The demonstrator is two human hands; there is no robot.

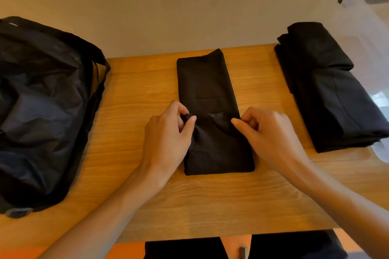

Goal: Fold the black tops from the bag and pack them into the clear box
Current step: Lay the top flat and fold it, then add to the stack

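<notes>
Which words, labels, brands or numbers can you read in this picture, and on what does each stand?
None can be read.
The bag, the black top, the folded stack and the table show no print.
A pale patch on the bag's upper edge is too blurred to tell.

Wooden surface (pixel 210 206), centre: one black top (pixel 206 82), folded into a long narrow strip with its near end doubled over. Left hand (pixel 166 132) and right hand (pixel 271 132) pinch the opposite edges of that fold. Far left, a slumped black bag (pixel 42 101); far right, a stack of folded black tops (pixel 328 90) inside a faintly visible clear box (pixel 357 6).
</notes>
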